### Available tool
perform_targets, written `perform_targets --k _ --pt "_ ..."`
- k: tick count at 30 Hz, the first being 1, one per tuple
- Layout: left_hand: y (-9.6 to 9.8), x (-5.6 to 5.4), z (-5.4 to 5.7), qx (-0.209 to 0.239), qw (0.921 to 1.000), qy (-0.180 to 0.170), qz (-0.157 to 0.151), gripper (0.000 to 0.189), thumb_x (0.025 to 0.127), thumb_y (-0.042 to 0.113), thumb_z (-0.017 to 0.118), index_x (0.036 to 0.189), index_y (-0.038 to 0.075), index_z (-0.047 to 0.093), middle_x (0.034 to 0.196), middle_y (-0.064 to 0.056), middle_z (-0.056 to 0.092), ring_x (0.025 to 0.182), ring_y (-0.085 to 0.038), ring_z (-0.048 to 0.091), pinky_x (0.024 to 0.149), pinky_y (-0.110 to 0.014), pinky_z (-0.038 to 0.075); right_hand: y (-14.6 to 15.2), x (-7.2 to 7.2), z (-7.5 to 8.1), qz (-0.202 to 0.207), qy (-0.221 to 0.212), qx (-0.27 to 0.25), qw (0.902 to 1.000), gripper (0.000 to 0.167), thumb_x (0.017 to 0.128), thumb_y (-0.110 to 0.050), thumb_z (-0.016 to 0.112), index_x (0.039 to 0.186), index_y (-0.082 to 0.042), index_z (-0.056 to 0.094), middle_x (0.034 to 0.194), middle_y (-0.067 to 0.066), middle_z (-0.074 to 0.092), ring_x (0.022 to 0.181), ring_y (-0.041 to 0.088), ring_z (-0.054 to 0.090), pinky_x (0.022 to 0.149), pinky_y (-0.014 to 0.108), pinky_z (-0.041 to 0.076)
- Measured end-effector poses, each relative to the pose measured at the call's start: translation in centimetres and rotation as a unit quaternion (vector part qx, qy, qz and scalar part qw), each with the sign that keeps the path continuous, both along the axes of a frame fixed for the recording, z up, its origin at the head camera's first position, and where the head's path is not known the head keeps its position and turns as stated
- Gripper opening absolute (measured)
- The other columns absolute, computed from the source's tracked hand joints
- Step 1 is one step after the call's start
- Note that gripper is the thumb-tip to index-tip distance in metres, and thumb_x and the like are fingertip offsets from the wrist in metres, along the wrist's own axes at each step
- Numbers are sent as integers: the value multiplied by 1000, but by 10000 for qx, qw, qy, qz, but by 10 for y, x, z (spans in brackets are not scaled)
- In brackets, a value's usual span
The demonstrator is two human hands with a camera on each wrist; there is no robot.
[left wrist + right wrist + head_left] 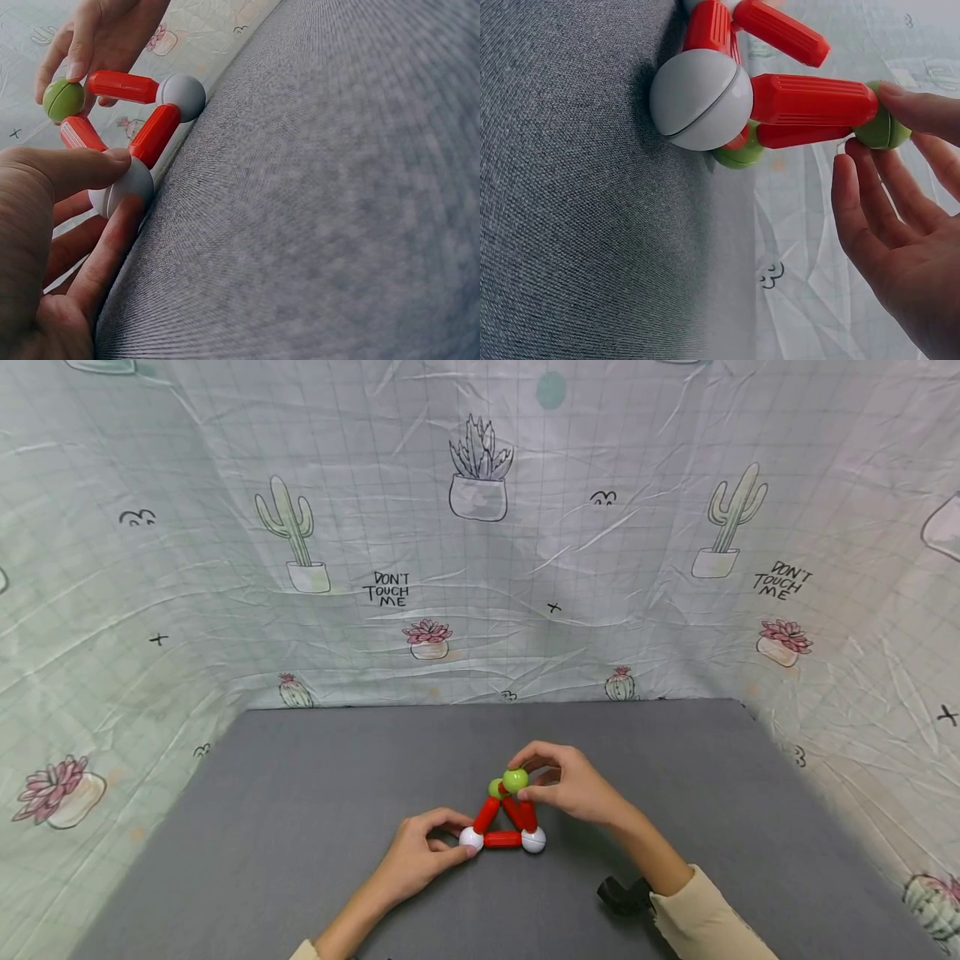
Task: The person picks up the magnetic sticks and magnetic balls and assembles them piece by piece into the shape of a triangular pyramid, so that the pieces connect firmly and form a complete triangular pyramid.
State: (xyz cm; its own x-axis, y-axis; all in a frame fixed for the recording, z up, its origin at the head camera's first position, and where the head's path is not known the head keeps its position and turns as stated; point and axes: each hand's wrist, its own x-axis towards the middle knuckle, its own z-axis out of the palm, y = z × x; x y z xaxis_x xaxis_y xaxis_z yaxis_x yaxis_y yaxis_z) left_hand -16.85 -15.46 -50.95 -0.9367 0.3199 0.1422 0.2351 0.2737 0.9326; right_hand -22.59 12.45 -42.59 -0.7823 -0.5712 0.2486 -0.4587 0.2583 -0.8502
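A frame of red rods and balls, like a magnetic building toy, stands on the grey surface. In the head view my left hand [423, 852] pinches the left white ball [472, 838] between thumb and fingers. A red rod [502, 840] joins it to the right white ball [533, 840]. At the top my right hand [573, 783] pinches a green ball [515, 780]. In the right wrist view a red rod [814, 99] runs from the nearer white ball [701, 100] to that ball. Another red rod [784, 31] has a bare end. A second green ball [739, 154] is partly hidden behind.
A black curved object [624, 896] lies by the right sleeve [708, 914]. The grey tabletop [330, 777] extends around the frame. Behind and at both sides hangs a pale cloth [525, 652] printed with cacti.
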Motion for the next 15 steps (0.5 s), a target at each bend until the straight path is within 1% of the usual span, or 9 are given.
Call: perform_targets --k 8,15 --pt "1 1 2 -29 10000 -31 15 31 85 20 86 114 19 75 105 -6 74 67 -9 69 64 -23 58 6 -1 -1 262 -113 -15 9996 32 88 -2 79 118 -10 70 118 12 71 108 30 68 88 39 59" --pt "1 1 1 -51 10000 30 28 30 85 20 86 113 19 75 104 -6 74 67 -8 69 63 -23 58 8 -3 -1 426 -181 8 9989 33 89 -3 79 120 -9 71 120 12 71 108 32 67 87 36 59"
